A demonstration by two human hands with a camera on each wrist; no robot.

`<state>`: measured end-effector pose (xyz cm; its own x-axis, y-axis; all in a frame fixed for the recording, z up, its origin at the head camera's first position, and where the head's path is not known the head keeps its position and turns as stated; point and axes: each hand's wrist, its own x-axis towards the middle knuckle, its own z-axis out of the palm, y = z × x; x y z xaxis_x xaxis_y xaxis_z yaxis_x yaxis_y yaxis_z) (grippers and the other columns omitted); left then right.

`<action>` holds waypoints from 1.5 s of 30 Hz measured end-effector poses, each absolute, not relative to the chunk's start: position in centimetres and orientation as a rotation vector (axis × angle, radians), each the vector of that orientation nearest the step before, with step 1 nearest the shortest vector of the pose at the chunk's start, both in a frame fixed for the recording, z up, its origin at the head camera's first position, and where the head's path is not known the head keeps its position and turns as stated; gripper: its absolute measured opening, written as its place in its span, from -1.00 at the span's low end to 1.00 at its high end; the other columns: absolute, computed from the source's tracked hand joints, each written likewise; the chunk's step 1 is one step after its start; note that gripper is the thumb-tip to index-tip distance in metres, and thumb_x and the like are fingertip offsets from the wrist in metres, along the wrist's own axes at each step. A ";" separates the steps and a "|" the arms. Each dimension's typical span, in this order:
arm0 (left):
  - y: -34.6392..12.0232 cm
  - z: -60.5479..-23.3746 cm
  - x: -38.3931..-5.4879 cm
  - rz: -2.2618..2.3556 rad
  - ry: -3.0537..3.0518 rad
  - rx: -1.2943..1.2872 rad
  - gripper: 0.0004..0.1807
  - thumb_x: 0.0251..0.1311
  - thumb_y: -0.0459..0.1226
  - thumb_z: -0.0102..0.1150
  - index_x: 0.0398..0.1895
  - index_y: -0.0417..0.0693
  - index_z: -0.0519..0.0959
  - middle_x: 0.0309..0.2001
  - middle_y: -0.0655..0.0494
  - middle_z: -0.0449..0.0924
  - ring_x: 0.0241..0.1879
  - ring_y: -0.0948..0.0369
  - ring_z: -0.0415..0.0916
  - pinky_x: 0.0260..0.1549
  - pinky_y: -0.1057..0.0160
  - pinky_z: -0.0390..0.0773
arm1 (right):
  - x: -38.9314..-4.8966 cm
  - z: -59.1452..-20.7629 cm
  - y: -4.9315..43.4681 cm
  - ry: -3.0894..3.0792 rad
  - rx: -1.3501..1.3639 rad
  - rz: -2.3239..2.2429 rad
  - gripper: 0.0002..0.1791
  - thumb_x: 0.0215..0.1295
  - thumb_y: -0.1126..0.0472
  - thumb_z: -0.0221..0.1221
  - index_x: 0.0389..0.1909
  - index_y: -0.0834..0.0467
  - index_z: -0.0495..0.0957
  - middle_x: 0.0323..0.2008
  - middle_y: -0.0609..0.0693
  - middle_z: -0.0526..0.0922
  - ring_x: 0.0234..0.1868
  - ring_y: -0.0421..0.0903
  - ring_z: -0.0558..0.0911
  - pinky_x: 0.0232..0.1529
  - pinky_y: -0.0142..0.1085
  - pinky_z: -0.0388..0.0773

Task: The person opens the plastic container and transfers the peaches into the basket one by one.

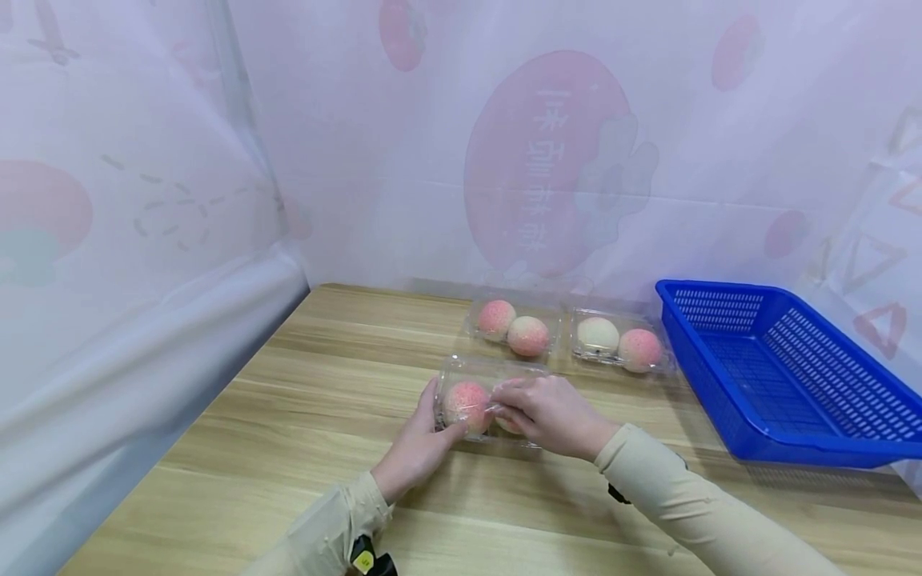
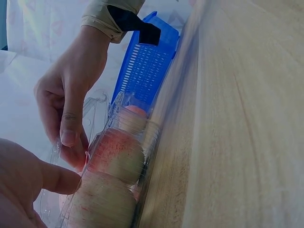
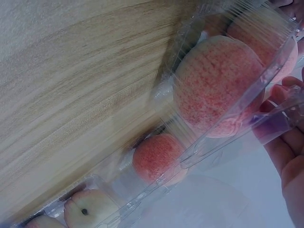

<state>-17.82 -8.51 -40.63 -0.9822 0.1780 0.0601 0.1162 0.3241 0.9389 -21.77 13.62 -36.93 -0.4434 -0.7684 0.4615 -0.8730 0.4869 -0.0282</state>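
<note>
A clear plastic box (image 1: pixel 461 366) with two pink-and-cream peaches (image 1: pixel 468 408) stands before me on the wooden table. My left hand (image 1: pixel 418 442) grips its left end, thumb across the near side. Over the right part, my right hand (image 1: pixel 551 416) bends its fingers and pinches the clear lid (image 2: pixel 91 110), partly covering the right peach. The right wrist view shows that hand's curled fingers (image 3: pixel 289 142) behind see-through plastic; exactly which edge they hold is hard to make out.
Behind stand two more clear boxes, one with two pink peaches (image 1: pixel 528 336), the other with a pale peach (image 1: pixel 597 335) and a pink one (image 1: pixel 640 350). A blue slotted basket (image 1: pixel 720 400) is at the right. Printed white sheeting (image 1: pixel 360 200) surrounds the table.
</note>
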 end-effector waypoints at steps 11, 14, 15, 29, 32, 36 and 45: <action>-8.4 -40.8 -17.9 1.786 2.503 0.265 -0.13 0.26 -0.28 0.18 0.49 -0.38 -0.07 0.41 -0.42 0.08 0.38 -0.23 0.06 0.33 -0.20 0.05 | -21.7 -37.0 13.6 -2.330 1.371 0.380 -0.96 0.37 0.20 0.23 -0.29 0.05 0.63 -0.36 -0.20 0.63 -0.48 -0.34 0.51 -0.47 -0.34 0.55; -8.4 -40.9 -17.9 1.787 2.499 0.265 -0.12 0.26 -0.28 0.18 0.49 -0.39 -0.09 0.41 -0.43 0.07 0.39 -0.23 0.06 0.33 -0.20 0.04 | -21.7 -36.9 13.6 -2.322 1.366 0.375 -0.97 0.34 0.20 0.25 -0.28 0.07 0.65 -0.34 -0.17 0.65 -0.46 -0.31 0.55 -0.45 -0.32 0.57; -8.4 -40.9 -17.9 1.788 2.498 0.265 -0.12 0.26 -0.28 0.18 0.49 -0.39 -0.09 0.41 -0.43 0.06 0.39 -0.23 0.06 0.33 -0.20 0.04 | -21.7 -37.0 13.7 -2.320 1.365 0.375 -0.96 0.33 0.20 0.26 -0.27 0.08 0.65 -0.33 -0.16 0.66 -0.45 -0.30 0.56 -0.44 -0.31 0.58; -8.4 -40.8 -17.6 1.765 2.510 0.239 -0.12 0.30 -0.24 0.17 0.49 -0.38 -0.11 0.41 -0.45 0.03 0.39 -0.25 0.04 0.33 -0.21 0.04 | -21.7 -36.7 13.6 -2.341 1.392 0.372 -0.86 0.30 0.23 0.29 -0.15 0.14 0.69 -0.23 -0.09 0.71 -0.32 -0.22 0.66 -0.35 -0.27 0.64; -8.4 -40.8 -17.6 1.764 2.512 0.234 -0.12 0.29 -0.24 0.17 0.49 -0.39 -0.11 0.41 -0.46 0.03 0.38 -0.26 0.04 0.32 -0.22 0.05 | -21.7 -36.6 13.7 -2.354 1.403 0.365 -0.84 0.31 0.23 0.28 -0.13 0.14 0.69 -0.20 -0.07 0.71 -0.28 -0.20 0.67 -0.31 -0.24 0.64; -8.4 -40.7 -17.5 1.766 2.509 0.232 -0.12 0.29 -0.25 0.18 0.48 -0.41 -0.11 0.41 -0.47 0.03 0.38 -0.26 0.04 0.32 -0.22 0.05 | -21.7 -36.2 13.8 -2.367 1.419 0.366 -0.85 0.34 0.22 0.26 -0.12 0.14 0.69 -0.20 -0.08 0.71 -0.27 -0.21 0.67 -0.28 -0.21 0.64; -8.6 -40.7 -17.5 1.772 2.505 0.235 -0.10 0.28 -0.25 0.19 0.48 -0.41 -0.12 0.40 -0.49 0.04 0.37 -0.27 0.06 0.31 -0.23 0.07 | -21.8 -35.6 13.7 -2.428 1.442 0.373 -0.87 0.39 0.22 0.21 -0.13 0.12 0.67 -0.24 -0.12 0.69 -0.35 -0.28 0.62 -0.30 -0.23 0.62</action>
<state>-17.54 -8.59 -40.70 -0.9863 0.1611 0.0353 0.0869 0.3256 0.9415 -21.81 13.65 -35.65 -0.4556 -0.8070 0.3758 -0.8825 0.4647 -0.0720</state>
